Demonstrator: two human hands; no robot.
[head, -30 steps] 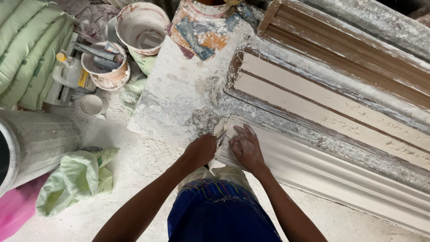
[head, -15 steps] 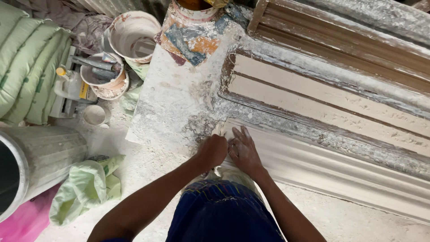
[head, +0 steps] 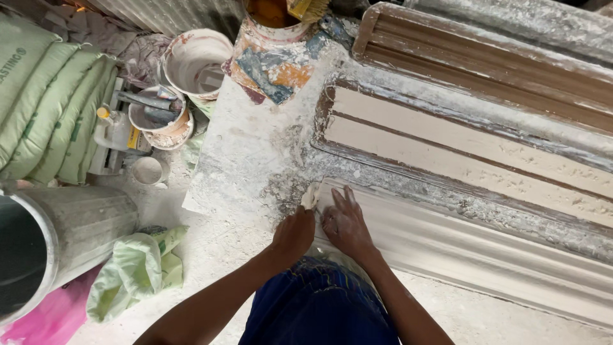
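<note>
Pressing two hands (head: 322, 227) on one white moulding (head: 460, 246).

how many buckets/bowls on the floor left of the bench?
3. A large white bucket at top, a smaller bowl holding tools below it, and a small white cup lower still. More may be hidden behind the green sacks.

Single head view, steep downward, close above hands (head: 322, 227) (worktable (head: 255, 147) fills frame).
</note>
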